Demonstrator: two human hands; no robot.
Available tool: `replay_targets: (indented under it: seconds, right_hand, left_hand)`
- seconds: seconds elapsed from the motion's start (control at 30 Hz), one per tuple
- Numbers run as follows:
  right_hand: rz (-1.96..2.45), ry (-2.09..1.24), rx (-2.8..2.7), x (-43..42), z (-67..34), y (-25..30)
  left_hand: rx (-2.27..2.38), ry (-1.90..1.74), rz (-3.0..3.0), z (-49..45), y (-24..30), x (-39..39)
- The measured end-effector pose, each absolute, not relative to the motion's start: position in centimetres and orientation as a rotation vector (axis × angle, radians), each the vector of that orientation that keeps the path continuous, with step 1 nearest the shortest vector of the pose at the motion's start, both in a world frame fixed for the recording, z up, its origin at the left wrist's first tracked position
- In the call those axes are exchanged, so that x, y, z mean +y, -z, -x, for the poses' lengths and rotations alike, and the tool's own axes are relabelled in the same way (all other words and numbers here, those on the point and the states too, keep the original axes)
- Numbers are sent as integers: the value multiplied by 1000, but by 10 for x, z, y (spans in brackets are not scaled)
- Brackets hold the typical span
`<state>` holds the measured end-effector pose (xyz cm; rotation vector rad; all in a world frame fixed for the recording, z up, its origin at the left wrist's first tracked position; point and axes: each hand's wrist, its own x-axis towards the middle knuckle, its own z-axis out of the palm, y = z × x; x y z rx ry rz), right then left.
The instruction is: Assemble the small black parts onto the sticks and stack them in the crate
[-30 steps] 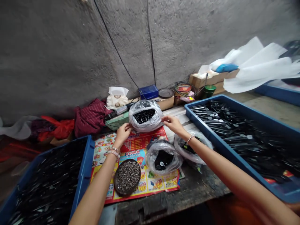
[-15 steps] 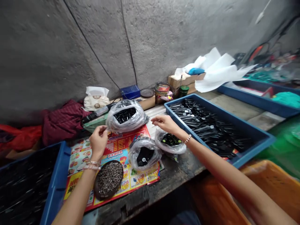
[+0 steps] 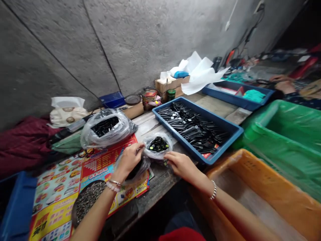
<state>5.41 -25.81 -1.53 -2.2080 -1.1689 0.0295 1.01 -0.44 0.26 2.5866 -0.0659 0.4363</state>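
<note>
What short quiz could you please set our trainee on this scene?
1. True or false: the left hand and right hand are both at the edge of the bag of green-dotted pieces.
2. Fill in: the tray of black rods is coloured ____.
3. What does the dish of metal bits sit on? A) a cardboard box; B) a printed sheet; C) the green bin.

Key: 1. True. 2. Blue. 3. B.
</note>
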Motion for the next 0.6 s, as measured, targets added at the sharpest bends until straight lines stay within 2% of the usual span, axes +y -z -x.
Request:
replay_targets:
  seconds: [0.37,0.6]
  right_hand:
    - [2042,73,-1147,-265,-60,36]
    - [1928,68,-1169,-326,-58,-13]
  left_hand:
    - [-99,-396,-2706,-18,-4,-1]
    - [-63,-625,-2571,3,-15,-5]
